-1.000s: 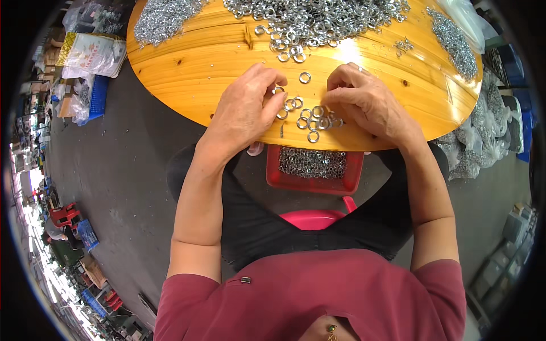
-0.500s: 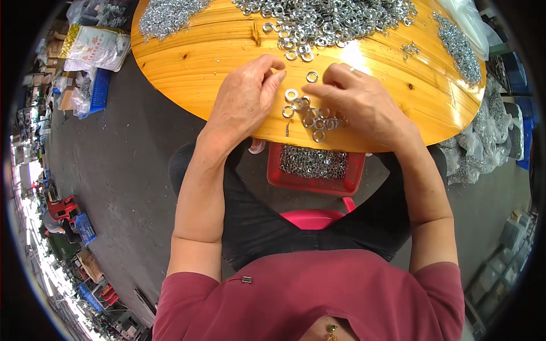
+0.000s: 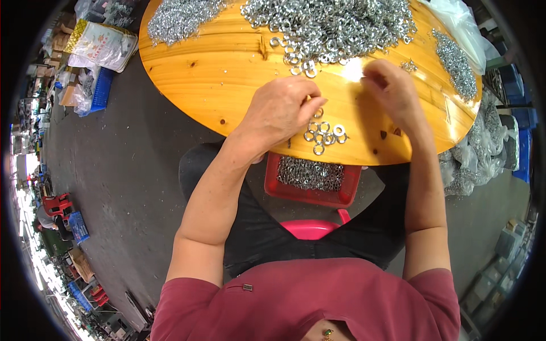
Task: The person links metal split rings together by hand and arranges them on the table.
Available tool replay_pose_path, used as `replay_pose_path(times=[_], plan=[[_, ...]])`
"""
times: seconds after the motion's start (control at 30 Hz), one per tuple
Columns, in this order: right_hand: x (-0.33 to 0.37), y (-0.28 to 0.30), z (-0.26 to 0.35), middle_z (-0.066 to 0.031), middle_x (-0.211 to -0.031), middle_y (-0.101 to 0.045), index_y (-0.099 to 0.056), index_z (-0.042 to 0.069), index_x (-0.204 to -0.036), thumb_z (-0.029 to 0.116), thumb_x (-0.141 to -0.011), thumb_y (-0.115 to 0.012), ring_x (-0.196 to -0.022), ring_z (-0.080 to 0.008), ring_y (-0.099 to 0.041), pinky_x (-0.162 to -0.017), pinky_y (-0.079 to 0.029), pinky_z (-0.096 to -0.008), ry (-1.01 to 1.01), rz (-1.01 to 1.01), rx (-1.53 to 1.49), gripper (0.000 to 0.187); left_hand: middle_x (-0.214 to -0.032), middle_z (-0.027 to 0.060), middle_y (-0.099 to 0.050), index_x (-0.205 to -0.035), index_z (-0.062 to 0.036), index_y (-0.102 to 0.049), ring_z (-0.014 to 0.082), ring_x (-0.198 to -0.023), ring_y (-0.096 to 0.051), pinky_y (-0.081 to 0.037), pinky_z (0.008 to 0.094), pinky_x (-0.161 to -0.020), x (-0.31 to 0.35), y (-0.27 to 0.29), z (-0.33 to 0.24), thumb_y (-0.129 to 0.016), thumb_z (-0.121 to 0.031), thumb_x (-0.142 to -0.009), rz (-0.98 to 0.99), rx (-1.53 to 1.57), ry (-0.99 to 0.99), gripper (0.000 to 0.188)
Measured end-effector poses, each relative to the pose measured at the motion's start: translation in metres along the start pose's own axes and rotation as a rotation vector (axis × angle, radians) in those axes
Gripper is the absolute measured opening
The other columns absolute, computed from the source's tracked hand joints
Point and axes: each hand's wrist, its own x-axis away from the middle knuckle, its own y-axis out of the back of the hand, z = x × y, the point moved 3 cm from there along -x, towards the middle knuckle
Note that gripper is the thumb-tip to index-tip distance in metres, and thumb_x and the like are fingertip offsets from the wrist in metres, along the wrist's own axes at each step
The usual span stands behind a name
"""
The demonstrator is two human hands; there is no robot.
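A small group of shiny metal ring washers (image 3: 323,136) lies near the front edge of the yellow wooden table (image 3: 199,85). Just left of it is my left hand (image 3: 281,108), thumb and index finger drawn together above a single washer (image 3: 318,112). Whatever those fingertips hold, if anything, is hidden. Farther right and higher over the tabletop, my right hand (image 3: 393,94) is bent at the fingers and blurred; its grip cannot be made out. A large heap of washers (image 3: 341,28) spreads across the far middle of the table.
Smaller metal parts form piles at the far left (image 3: 179,20) and the right edge (image 3: 455,65). Below the table edge, a red basket (image 3: 273,190) holds many small metal pieces. Filled clear bags (image 3: 475,153) lie beside the table, and a blue crate (image 3: 102,88) stands left.
My right hand has moved away from the small group of washers, up and to the right. My left hand has shifted right, closer to the group. The view has shifted slightly.
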Motion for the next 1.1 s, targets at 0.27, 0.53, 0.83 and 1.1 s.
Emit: replay_pose_path(times=[0.27, 0.53, 0.83, 1.1], plan=[[-0.019, -0.04, 0.035, -0.005, -0.082, -0.056, -0.064, 0.006, -0.095, 0.005, -0.082, -0.062, -0.068, -0.0185, -0.054, -0.063, -0.044, -0.0305, 0.166, 0.096, 0.099, 0.014, -0.081, 0.0058, -0.062, -0.094, -0.0012, -0.064, 0.018, -0.058, -0.052, -0.044, 0.0291, -0.057, -0.014, 0.004, 0.011, -0.064, -0.006, -0.081, -0.225, -0.187, 0.029, 0.014], [0.0, -0.031, 0.024, -0.005, -0.083, -0.056, -0.065, 0.006, -0.097, 0.004, -0.082, -0.06, -0.068, -0.0195, -0.054, -0.063, -0.044, -0.0311, 0.214, 0.132, -0.047, 0.016, -0.082, 0.0085, -0.063, -0.089, 0.0008, -0.062, 0.022, -0.062, -0.056, -0.045, 0.0332, -0.061, 0.005, 0.016, 0.013, -0.061, -0.005, -0.081, -0.063, 0.218, 0.21, 0.01], [-0.007, -0.04, 0.046, -0.0043, -0.082, -0.054, -0.064, 0.005, -0.094, 0.001, -0.081, -0.059, -0.065, -0.0176, -0.051, -0.058, -0.041, -0.0281, 0.304, 0.094, 0.08, 0.015, -0.076, 0.0043, -0.064, -0.095, 0.0003, -0.066, 0.0113, -0.061, -0.053, -0.042, 0.0242, -0.055, 0.013, 0.03, 0.016, -0.06, -0.002, -0.084, -0.059, 0.18, 0.184, 0.013], [-0.017, -0.044, 0.051, -0.004, -0.082, -0.054, -0.066, 0.005, -0.099, -0.001, -0.08, -0.06, -0.066, -0.0162, -0.052, -0.058, -0.043, -0.028, 0.19, 0.147, -0.129, 0.021, -0.077, 0.0063, -0.066, -0.096, -0.0003, -0.066, 0.014, -0.061, -0.055, -0.044, 0.027, -0.057, -0.002, 0.021, 0.014, -0.061, -0.005, -0.083, -0.175, -0.007, 0.172, 0.015]])
